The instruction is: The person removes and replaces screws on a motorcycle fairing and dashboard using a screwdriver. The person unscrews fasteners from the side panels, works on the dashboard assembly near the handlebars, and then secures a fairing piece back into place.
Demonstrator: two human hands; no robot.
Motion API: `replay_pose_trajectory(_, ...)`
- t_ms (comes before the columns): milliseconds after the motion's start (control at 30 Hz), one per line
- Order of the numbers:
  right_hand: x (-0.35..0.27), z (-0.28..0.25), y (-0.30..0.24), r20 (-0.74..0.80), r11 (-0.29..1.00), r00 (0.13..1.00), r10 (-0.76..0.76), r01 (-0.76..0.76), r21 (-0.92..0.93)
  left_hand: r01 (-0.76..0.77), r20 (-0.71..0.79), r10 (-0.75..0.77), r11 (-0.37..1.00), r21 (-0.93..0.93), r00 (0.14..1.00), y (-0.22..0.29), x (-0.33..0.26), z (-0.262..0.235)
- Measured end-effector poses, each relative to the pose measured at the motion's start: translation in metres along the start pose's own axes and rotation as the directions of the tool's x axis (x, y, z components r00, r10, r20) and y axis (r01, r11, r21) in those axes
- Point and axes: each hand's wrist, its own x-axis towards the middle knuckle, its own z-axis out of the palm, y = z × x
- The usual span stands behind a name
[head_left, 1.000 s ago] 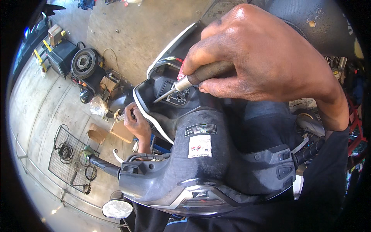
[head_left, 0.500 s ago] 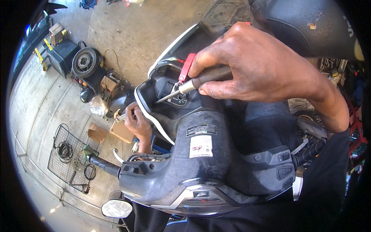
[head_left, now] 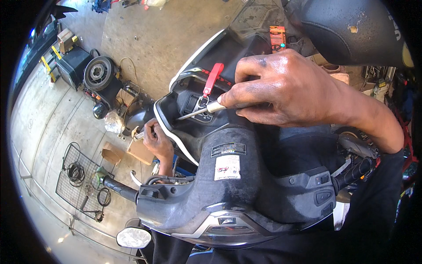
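I look down over a dark grey scooter's handlebar cover [head_left: 233, 193]. My right hand [head_left: 285, 88] is closed on a screwdriver [head_left: 193, 113]. Its metal shaft points left and down into the black front panel, just below a key with a red strap [head_left: 213, 79] in the ignition. My left hand [head_left: 157, 141] is lower, beside the white-edged front panel, its fingers curled on a small pale part [head_left: 140, 134] that I cannot make out. The forearm runs down behind the handlebar.
The black left grip [head_left: 118, 188] and a round mirror [head_left: 133, 237] stick out at lower left. On the concrete floor lie a wire basket [head_left: 79, 185] with cables, cardboard pieces [head_left: 138, 152], a small wheel [head_left: 99, 72] and a black box. The black seat [head_left: 351, 26] is at upper right.
My right hand has drawn back to the right with the screwdriver, uncovering the red key strap and the ignition area. My left hand has stayed by the front panel.
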Motion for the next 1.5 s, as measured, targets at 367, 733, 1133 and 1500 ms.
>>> replay_pose_trajectory(367, 0.029, -0.016, -0.001, 0.042, 0.999, 0.999, 0.03, -0.031, 0.021, -0.045, 0.031, 0.042, 0.993, 0.111, 0.999, 0.006, 0.003, -0.001)
replay_pose_trajectory(733, 0.088, -0.05, -0.023, 0.554, 0.942, 0.773, 0.308, -0.331, -0.062, -0.12, 0.007, 0.148, 0.824, -0.554, 0.989, 0.055, 0.016, 0.028)
replay_pose_trajectory(1133, 0.082, -0.045, -0.009, 0.527, 0.847, 0.84, -0.128, 0.369, -0.383, -0.329, -0.029, 0.363, 0.804, -0.495, 0.931, 0.089, 0.028, 0.016)
replay_pose_trajectory(1500, 0.05, -0.011, 0.024, 0.065, 0.956, 0.967, -0.248, 0.255, -0.144, -0.337, -0.06, 0.365, 0.769, -0.544, 0.929, 0.076, 0.031, 0.027)
